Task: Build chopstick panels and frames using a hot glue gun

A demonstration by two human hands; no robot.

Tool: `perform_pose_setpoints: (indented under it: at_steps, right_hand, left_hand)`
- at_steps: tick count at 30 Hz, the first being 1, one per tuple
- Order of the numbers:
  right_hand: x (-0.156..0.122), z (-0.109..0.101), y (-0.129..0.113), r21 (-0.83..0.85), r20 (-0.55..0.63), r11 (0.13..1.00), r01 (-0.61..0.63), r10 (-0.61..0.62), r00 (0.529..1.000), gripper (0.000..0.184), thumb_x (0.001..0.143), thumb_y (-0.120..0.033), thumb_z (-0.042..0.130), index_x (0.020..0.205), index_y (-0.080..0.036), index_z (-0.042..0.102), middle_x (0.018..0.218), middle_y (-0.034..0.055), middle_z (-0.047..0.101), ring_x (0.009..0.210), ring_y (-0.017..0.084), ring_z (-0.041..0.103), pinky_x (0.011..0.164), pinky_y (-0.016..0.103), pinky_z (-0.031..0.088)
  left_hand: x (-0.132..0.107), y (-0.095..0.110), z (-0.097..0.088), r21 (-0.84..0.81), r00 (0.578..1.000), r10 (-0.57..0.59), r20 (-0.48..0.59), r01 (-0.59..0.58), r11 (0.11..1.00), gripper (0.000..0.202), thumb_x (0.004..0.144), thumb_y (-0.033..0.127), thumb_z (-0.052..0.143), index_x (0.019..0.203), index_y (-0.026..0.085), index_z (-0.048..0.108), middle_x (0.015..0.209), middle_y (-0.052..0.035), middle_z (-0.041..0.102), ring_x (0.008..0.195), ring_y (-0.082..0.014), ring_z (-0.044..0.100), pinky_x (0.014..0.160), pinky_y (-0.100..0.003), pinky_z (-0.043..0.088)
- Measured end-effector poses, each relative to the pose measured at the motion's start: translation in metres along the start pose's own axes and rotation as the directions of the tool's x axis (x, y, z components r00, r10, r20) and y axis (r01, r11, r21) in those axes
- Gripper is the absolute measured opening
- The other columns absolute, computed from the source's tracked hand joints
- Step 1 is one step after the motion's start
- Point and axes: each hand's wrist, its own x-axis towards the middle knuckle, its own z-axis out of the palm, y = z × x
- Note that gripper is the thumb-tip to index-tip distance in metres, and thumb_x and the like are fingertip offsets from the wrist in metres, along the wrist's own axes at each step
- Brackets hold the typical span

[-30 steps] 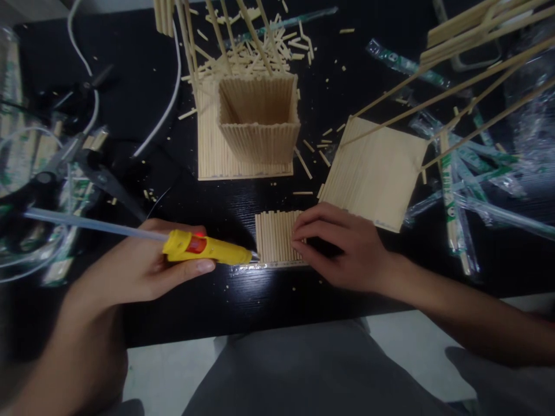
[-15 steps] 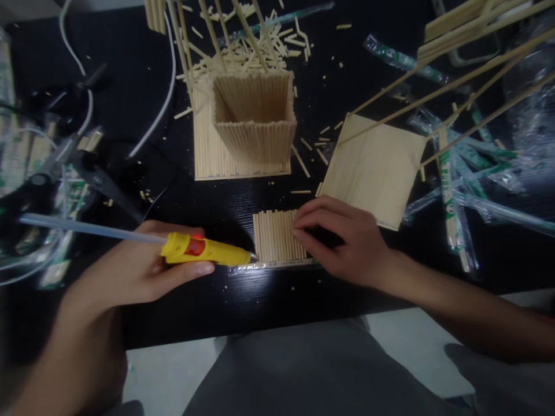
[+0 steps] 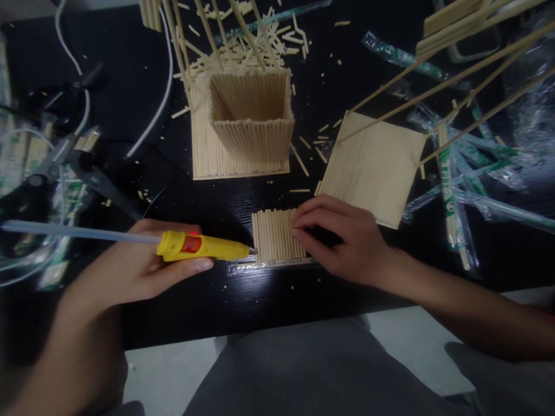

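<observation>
My left hand (image 3: 147,263) is wrapped round a yellow hot glue gun (image 3: 208,247), with a long clear glue stick (image 3: 82,231) jutting from its back end. The nozzle is at the left edge of a small panel of short wooden sticks (image 3: 277,236) laid side by side. Along the panel's lower edge runs a thin strip wrapped in clear plastic (image 3: 273,264). My right hand (image 3: 342,240) rests at the panel's right end, thumb and fingers pinched against the sticks. Whether a loose stick is between those fingertips is hidden.
An open box of sticks (image 3: 251,124) stands on a stick base (image 3: 203,164) at the back. To the right lies a square stick panel (image 3: 377,167) with long rods rising from it. Pliers (image 3: 104,182), wrapped chopsticks (image 3: 448,208), stick offcuts (image 3: 243,55) and a white cable (image 3: 158,115) lie around.
The glue gun's nozzle has moved slightly up along the panel's left edge, and its glue stick's back end has swung left and down. My right hand stays put on the panel.
</observation>
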Motion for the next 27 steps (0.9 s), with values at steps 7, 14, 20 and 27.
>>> perform_pose_setpoints:
  at_steps: [7,14,20,27]
  right_hand:
    - [0.0000,-0.0011,-0.0002,0.000,0.009,1.000,0.005,-0.005,1.000,0.006,0.099,-0.017,0.065,0.097,-0.020,0.070,0.102,0.0066,0.074,0.091,0.017,0.073,0.078,0.030,0.061]
    - [-0.0005,-0.0006,0.0008,-0.007,0.004,1.000,0.005,-0.005,1.000,0.006,0.099,-0.017,0.066,0.097,-0.020,0.070,0.102,0.0056,0.074,0.090,0.017,0.073,0.078,0.029,0.061]
    - [-0.0005,-0.0003,0.0015,0.008,0.007,1.000,0.002,-0.002,1.000,0.006,0.099,-0.018,0.065,0.097,-0.020,0.071,0.102,0.0056,0.074,0.090,0.017,0.073,0.078,0.030,0.061]
    - [-0.0005,-0.0004,0.0016,-0.004,0.008,1.000,0.022,-0.022,1.000,0.005,0.099,-0.017,0.066,0.097,-0.019,0.070,0.102,0.0062,0.073,0.089,0.016,0.073,0.078,0.029,0.060]
  left_hand:
    - [-0.0014,-0.0030,-0.0003,0.021,1.000,0.015,-0.001,-0.015,1.000,0.022,0.095,0.040,0.069,0.081,0.023,0.068,0.063,0.0022,0.071,0.044,-0.0131,0.065,0.041,-0.018,0.052]
    - [-0.0030,-0.0057,-0.0016,0.106,1.000,0.027,-0.012,-0.025,0.994,0.037,0.097,0.044,0.066,0.069,0.020,0.065,0.064,-0.0009,0.074,0.044,-0.0139,0.066,0.040,-0.019,0.052]
    - [-0.0006,-0.0063,-0.0002,0.134,0.996,0.078,-0.046,-0.071,0.988,0.033,0.099,0.044,0.065,0.075,0.022,0.063,0.062,0.0036,0.070,0.048,-0.0122,0.066,0.047,-0.019,0.054]
    - [-0.0011,-0.0095,0.0007,0.130,0.996,0.072,-0.051,-0.065,0.989,0.029,0.098,0.039,0.066,0.075,0.023,0.063,0.066,0.0035,0.069,0.051,-0.0116,0.065,0.049,-0.021,0.053]
